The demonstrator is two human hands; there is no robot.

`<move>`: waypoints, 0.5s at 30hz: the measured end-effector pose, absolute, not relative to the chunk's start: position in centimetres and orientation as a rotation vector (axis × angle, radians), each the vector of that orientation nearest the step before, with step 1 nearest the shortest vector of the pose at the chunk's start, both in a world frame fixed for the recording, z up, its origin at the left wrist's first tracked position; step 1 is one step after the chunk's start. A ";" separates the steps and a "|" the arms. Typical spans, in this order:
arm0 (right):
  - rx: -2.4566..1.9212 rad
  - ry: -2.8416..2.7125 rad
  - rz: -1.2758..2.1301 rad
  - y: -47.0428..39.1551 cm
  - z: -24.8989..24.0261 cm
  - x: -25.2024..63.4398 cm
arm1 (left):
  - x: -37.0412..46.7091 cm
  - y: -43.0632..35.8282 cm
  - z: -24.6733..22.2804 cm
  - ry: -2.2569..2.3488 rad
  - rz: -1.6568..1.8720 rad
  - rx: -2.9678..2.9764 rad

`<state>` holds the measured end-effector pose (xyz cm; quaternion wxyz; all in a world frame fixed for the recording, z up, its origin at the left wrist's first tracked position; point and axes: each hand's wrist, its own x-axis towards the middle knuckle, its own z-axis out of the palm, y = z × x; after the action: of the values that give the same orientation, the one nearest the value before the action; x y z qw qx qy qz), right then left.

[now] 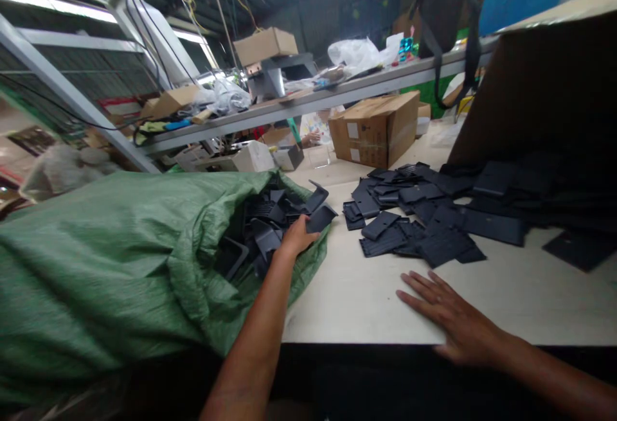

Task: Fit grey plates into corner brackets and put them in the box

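Observation:
My left hand (299, 236) is at the mouth of a green woven sack (120, 247), its fingers closed on a bent black plastic piece (321, 218). Inside the sack's opening lie many more black pieces (265, 239), some with L-shaped bends. My right hand (446, 310) is spread open with nothing in it, at the front of the pale table (337, 299). Just beyond its fingertips is a loose heap of flat black plastic pieces (441, 234).
A large cardboard box (540, 93) stands at the right, its dark side facing the heap. Another carton (376, 128) sits at the back of the table. Above runs a shelf (289, 107) with boxes and plastic bags. Behind it, a person's hand (312, 138) shows.

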<state>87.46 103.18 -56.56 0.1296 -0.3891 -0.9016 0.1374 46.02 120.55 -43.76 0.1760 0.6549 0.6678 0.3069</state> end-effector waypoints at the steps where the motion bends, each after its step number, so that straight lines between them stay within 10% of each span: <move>1: -1.122 -2.608 0.406 103.2 -56.8 87.5 | 46.3 120.5 -43.6 1.924 0.840 1.866; 15: -0.607 -2.655 0.650 109.0 -50.8 83.0 | 49.9 118.4 -39.9 1.995 0.315 2.153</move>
<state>83.01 109.02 -50.76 0.1702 -0.2135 -0.9344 0.2289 49.86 118.43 -39.91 0.0947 0.7260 0.6728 0.1061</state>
